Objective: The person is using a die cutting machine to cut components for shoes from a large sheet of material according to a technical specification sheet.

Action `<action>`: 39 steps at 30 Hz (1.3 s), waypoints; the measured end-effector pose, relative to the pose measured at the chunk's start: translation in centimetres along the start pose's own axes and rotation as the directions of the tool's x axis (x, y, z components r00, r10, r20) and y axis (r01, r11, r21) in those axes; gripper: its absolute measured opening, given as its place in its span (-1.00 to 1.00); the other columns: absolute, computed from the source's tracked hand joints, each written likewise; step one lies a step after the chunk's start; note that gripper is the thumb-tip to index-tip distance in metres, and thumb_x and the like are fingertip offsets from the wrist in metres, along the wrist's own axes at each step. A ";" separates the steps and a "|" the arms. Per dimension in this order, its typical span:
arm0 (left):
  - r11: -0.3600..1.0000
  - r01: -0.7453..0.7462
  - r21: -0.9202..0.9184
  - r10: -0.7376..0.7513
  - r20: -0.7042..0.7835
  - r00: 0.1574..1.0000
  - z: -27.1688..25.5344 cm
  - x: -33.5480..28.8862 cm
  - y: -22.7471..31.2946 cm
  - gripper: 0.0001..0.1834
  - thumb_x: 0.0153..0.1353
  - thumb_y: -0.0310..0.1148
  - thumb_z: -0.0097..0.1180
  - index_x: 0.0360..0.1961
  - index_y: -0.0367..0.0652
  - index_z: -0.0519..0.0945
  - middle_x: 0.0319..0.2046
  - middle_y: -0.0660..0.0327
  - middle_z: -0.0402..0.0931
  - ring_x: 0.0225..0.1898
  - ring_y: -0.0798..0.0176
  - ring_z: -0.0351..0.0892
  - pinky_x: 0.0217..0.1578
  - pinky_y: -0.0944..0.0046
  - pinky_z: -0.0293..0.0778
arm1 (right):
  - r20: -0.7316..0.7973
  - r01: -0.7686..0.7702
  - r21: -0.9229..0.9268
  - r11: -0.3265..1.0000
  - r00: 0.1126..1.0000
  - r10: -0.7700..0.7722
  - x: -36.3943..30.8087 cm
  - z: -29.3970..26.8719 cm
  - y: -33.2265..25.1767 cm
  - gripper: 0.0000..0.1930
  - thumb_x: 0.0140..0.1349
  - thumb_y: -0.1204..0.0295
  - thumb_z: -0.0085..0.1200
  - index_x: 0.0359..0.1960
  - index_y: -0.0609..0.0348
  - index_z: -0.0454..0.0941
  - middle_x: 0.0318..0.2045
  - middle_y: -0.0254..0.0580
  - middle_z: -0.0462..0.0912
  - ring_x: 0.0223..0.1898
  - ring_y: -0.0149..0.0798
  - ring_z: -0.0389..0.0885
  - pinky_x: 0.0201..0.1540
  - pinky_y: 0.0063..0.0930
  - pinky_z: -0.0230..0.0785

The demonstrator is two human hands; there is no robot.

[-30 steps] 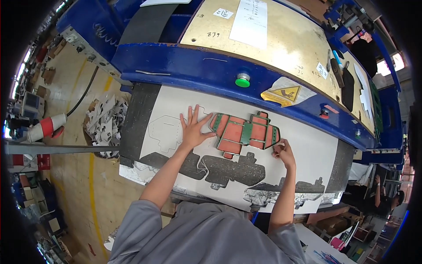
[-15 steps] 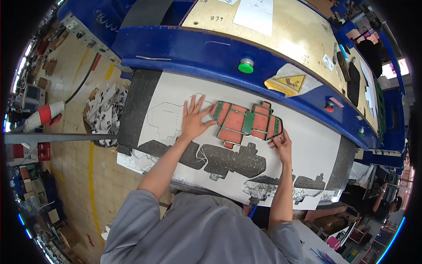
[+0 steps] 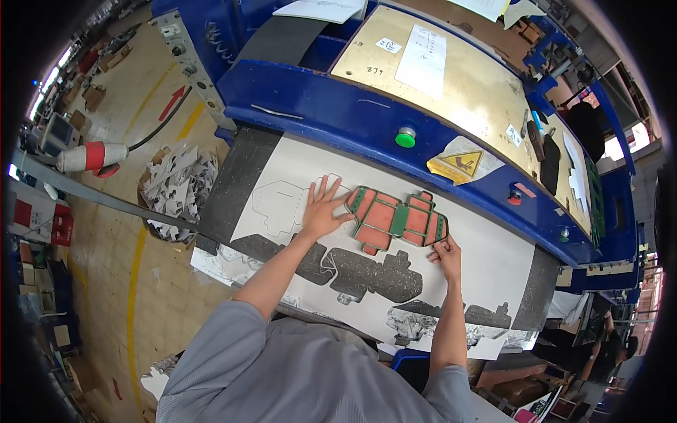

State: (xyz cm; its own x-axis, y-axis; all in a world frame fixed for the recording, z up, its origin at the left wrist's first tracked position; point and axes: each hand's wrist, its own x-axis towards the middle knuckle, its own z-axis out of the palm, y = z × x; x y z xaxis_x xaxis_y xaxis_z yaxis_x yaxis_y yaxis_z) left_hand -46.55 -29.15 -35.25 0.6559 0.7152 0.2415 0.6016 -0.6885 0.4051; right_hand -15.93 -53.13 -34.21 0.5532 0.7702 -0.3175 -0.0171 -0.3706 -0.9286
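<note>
Workshop floor: pale, marked with yellow lines; a container of white offcuts stands at the left.

Machine: blue-painted metal beam, fitted with a round green button and, farther right, a red button. Above it, a tan flat board.

Labels and writing: white paper sheet with handwritten lines, on the board; small white handwritten label, left of that sheet; second small white label, toward the board's right; dark figures inked directly on the board; yellow warning label with a triangular hand pictogram, on the beam, its pale backing creased.

Work surface: black slab bearing a large white sheet. Dark shaped openings run along the sheet's near side; a cut outline lies at its left.

Principal item: red-and-green shaped cutting die, flat on the sheet between the hands, beyond the openings.

Left hand: spread flat on the sheet, grasping nothing, thumb at the die's left edge.

Right hand: fingers bent at the die's lower right corner; whether they pinch it cannot be told.
</note>
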 end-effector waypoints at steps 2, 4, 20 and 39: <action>1.000 0.016 -0.007 -0.016 0.031 0.999 0.0 0.0 0.0 -0.30 0.02 0.31 0.11 0.20 0.36 0.47 0.42 0.27 0.04 0.48 0.08 -0.26 0.40 -0.12 -0.39 | -0.001 -0.002 0.010 1.000 1.000 0.002 0.0 0.0 0.1 -0.85 0.33 0.43 0.05 -0.11 0.16 0.51 -0.51 -0.39 0.58 -0.59 -0.48 0.59 -0.60 -0.68 0.38; 1.000 0.005 -0.008 -0.005 0.036 0.999 0.1 -0.2 -0.1 -0.30 0.02 0.31 0.11 0.20 0.36 0.48 0.42 0.27 0.05 0.48 0.08 -0.26 0.40 -0.12 -0.39 | -0.001 -0.021 0.030 0.999 1.000 0.021 -0.4 0.0 0.5 -0.83 0.32 0.44 0.06 -0.10 0.18 0.51 -0.52 -0.38 0.57 -0.59 -0.47 0.59 -0.60 -0.67 0.39; 0.999 0.022 -0.023 -0.022 -0.008 1.000 -0.9 0.3 -0.5 -0.33 -0.05 0.14 0.29 0.12 0.17 0.57 0.38 0.25 0.14 0.44 0.09 -0.06 0.37 -0.18 -0.28 | 0.011 -0.071 0.146 0.987 0.998 0.070 1.4 1.0 -0.7 -0.42 0.26 0.59 0.07 0.33 0.10 0.25 -0.47 -0.35 0.56 -0.48 -0.40 0.64 -0.40 -0.61 0.52; 0.999 -0.017 -0.041 0.017 -0.001 1.000 -1.4 -0.2 0.1 -0.35 0.00 0.23 0.20 0.11 0.24 0.57 0.40 0.29 0.09 0.46 0.12 -0.12 0.38 -0.17 -0.27 | -0.021 -0.087 0.181 0.980 0.996 0.092 -1.4 0.5 -1.3 -0.57 0.29 0.64 -0.02 0.21 0.15 0.36 -0.46 -0.48 0.51 -0.36 -0.46 0.62 -0.25 -0.62 0.53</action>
State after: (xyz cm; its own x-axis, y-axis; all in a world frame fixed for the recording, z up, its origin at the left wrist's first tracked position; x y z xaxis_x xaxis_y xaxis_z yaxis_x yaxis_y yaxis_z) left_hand -47.26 -29.21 -33.98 0.6660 0.7032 0.2489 0.5709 -0.6953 0.4366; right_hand -17.08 -53.50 -32.63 0.5663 0.7217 -0.3980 -0.2157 -0.3363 -0.9167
